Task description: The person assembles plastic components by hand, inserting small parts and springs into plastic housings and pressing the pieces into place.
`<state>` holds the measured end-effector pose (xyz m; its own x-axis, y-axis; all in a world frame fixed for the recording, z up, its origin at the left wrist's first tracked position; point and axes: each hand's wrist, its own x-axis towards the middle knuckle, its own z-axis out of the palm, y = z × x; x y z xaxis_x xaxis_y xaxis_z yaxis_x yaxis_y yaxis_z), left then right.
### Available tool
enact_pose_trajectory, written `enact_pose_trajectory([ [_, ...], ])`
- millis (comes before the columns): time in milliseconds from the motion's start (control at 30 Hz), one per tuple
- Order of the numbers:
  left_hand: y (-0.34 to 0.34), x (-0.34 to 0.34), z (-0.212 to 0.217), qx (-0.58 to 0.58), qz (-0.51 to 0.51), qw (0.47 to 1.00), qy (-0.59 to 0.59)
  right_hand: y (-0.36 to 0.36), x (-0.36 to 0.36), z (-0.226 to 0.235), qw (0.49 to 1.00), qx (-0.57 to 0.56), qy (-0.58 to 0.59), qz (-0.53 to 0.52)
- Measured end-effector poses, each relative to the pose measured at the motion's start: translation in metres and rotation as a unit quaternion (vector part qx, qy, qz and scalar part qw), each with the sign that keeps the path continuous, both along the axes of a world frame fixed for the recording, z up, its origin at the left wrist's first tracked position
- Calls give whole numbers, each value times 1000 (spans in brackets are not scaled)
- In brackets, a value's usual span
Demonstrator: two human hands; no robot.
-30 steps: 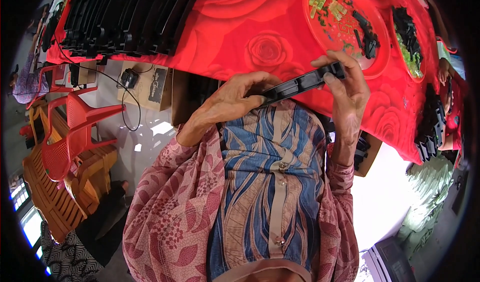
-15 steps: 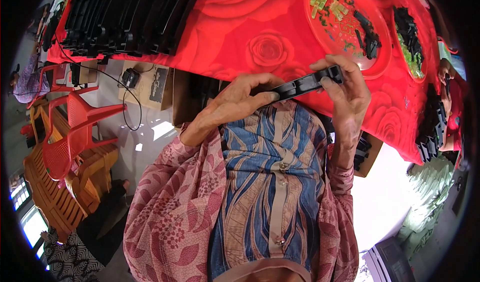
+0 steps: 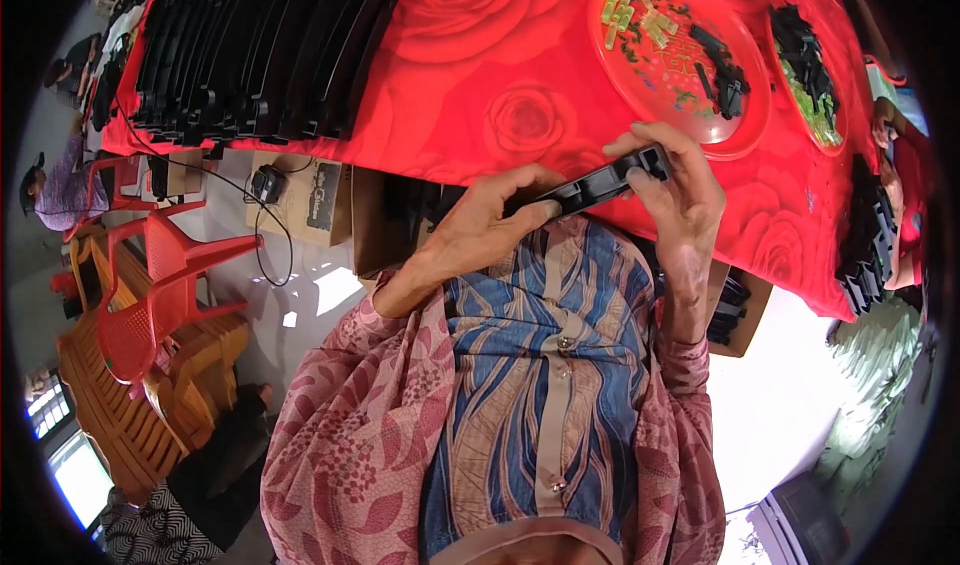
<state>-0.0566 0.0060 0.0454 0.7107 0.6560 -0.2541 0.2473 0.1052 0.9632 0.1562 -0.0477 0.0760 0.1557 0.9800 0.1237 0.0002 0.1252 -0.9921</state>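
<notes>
Between my two hands is a long black plastic part [image 3: 592,191], shaped like a narrow trough with raised walls. It slants up toward the right, just off the table's near edge. My left hand [image 3: 490,220] grips its lower left end, thumb on top and fingers behind. At the upper right end, my right hand [image 3: 675,180] pinches it, with the thumb pressed inside the part and the fingers wrapped over the far side. Beyond my right hand, a red round tray [image 3: 672,137] holds small yellow-green clear pieces [image 3: 638,15] and black pieces [image 3: 722,70].
A red rose-patterned cloth [image 3: 450,85] covers the table. Many similar black parts [image 3: 260,60] stand in a row at the back left. A second red tray [image 3: 838,145] and more black parts [image 3: 868,240] lie at right. Red chairs [image 3: 170,265] and cardboard boxes [image 3: 325,205] stand lower left.
The view has shifted slightly, so the table and trays sit a little differently. My hands keep hold of the black part, its right end now slightly lower and further left in view.
</notes>
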Motion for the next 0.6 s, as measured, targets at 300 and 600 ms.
enact_pose_trajectory([
  [300, 11, 0, -1, -244, -85, 952, -164, 6, 2, -10, 993, -26, 116, 27],
  [600, 8, 11, -16, -380, 39, 902, -200, 3, 0, -9, 981, -1, -63, -181],
])
